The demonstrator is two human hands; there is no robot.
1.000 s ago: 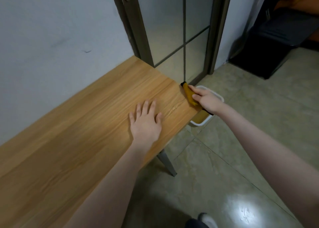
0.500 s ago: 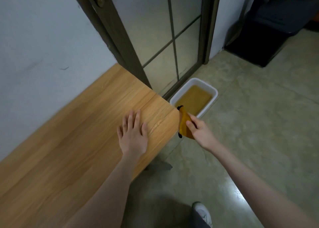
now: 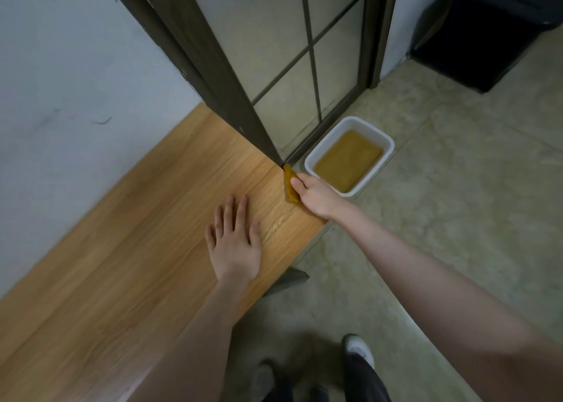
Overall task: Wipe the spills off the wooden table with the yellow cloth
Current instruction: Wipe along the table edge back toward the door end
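Note:
The wooden table [image 3: 146, 249] runs from the lower left to its far right end by the door. My left hand [image 3: 233, 241] lies flat on it, palm down, fingers straight and spread. My right hand [image 3: 315, 195] grips the folded yellow cloth [image 3: 290, 184] at the table's far right end edge, close to the corner by the door frame. Most of the cloth is hidden behind my fingers. A faint wet smear [image 3: 278, 226] shows on the wood between my two hands.
A white tub [image 3: 387, 155] of brownish water stands on the tiled floor just beyond the table end, against a dark-framed glass door [image 3: 292, 60]. A black bin [image 3: 487, 36] stands at the far right. A table leg [image 3: 289, 278] and my shoes [image 3: 359, 348] show below.
My right hand has lifted the cloth from below the table end, where it hung over the floor, back up to the end edge near the far corner. My left hand stayed flat.

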